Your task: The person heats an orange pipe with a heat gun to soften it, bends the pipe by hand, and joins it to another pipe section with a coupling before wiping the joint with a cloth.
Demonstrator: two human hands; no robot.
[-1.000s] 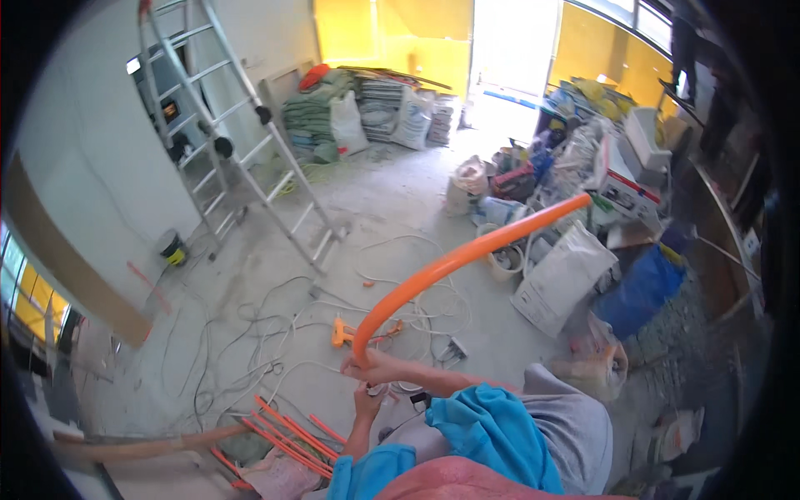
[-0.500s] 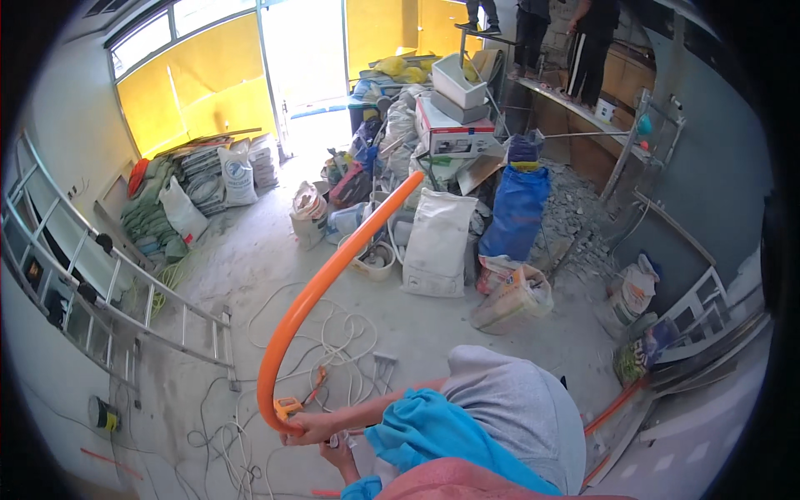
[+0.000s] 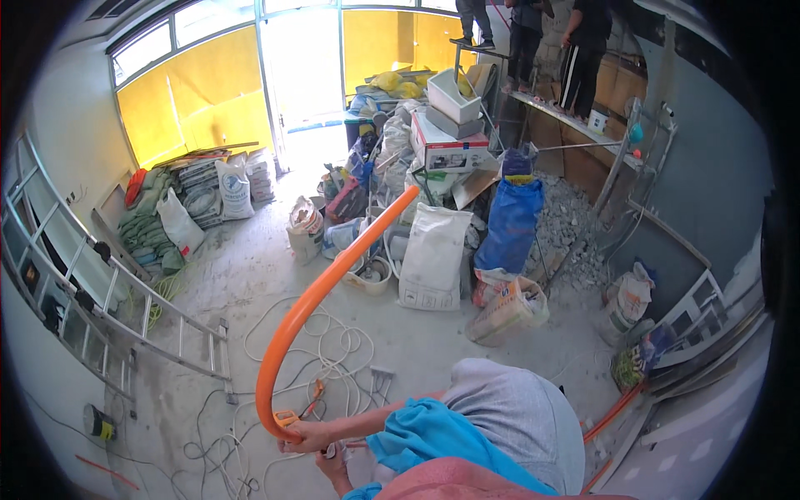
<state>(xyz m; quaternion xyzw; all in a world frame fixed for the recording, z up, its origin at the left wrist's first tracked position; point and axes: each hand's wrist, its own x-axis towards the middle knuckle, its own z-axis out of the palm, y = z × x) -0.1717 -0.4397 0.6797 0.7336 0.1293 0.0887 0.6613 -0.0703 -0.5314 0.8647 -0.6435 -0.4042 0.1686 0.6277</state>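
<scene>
A long orange plastic pipe [image 3: 312, 302] curves up and away, its far end in the air toward the heap of bags. My right hand [image 3: 310, 436] is closed around its near end. Just below, my left hand [image 3: 333, 468] has its fingers curled around something small and greyish that I cannot make out. A yellow-orange tool [image 3: 286, 417] shows beside the pipe's near end, partly hidden by it. My grey-clothed leg [image 3: 517, 417] and blue sleeve cloth [image 3: 442, 437] fill the lower middle.
Tangled white cable [image 3: 333, 342] lies on the floor. An aluminium ladder [image 3: 158, 304] stands left. Ahead are a white sack [image 3: 433, 258], a blue sack [image 3: 508, 221] and rubble [image 3: 571, 221]. People stand on a raised plank [image 3: 558, 112] at the back right.
The view has tilted slightly, so the room sits a little lower in the picture. Both hands keep their hold, and the pipe's curve looks much the same.
</scene>
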